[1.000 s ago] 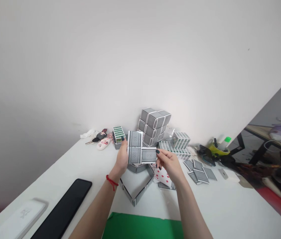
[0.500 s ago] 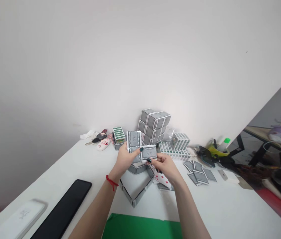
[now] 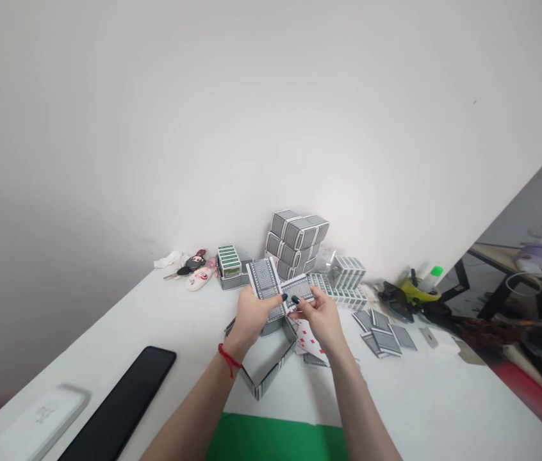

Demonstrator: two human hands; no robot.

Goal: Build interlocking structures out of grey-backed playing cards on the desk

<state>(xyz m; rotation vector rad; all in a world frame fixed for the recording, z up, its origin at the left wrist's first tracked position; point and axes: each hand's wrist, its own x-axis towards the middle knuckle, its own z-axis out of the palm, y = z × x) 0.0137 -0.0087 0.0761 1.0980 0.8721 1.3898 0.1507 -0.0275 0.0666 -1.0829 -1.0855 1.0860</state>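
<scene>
Joined grey-backed playing cards (image 3: 263, 275) are held up between my two hands, some upright and one sideways. My left hand (image 3: 253, 314) grips them from the left, thumb pressed on their backs. My right hand (image 3: 318, 315) pinches the sideways card (image 3: 298, 289) at its right end. Below them on the table stands an open frame made of folded cards (image 3: 265, 379), its far part hidden by my hands. Beside my right wrist lie loose cards, a red diamonds card (image 3: 310, 342) face up among them.
Behind are a stack of card-wrapped blocks (image 3: 300, 234), green-and-white card boxes (image 3: 349, 273) and a small card box (image 3: 229, 261). Loose cards (image 3: 384, 336) lie right. A black phone (image 3: 122, 400), a white power bank (image 3: 35, 419), a keychain (image 3: 197, 261) and a green sheet (image 3: 275, 438) are also there.
Both hands have shifted slightly right with the cards, which are now tilted. My right thumb has moved up onto the sideways card, close to my left thumb.
</scene>
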